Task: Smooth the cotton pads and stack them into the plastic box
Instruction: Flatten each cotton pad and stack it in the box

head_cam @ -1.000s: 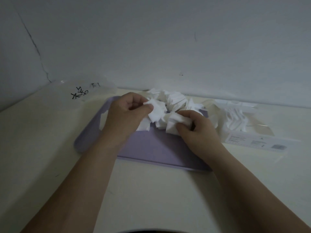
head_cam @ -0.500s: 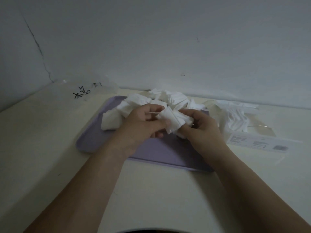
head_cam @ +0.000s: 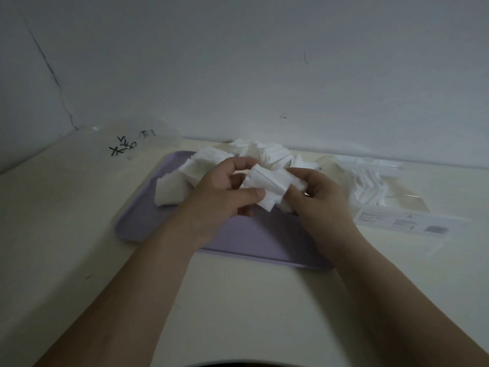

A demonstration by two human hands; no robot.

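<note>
Pads (head_cam: 267,181) picked from the pile (head_cam: 267,152) a second ago now sit bunched at frame centre, above the tray (head_cam: 148,221). Left hand (head_cam: 225,194) and right hand (head_cam: 320,200) each pinch one end. Smoothing is under way; boxing not yet begun.

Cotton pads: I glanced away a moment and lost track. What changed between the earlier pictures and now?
The left hand came off the heap, moved right and nearer, and now pinches the bundle of cotton pads together with the right hand, in front of the heap. Purple tray, heap and plastic box stayed put.
</note>
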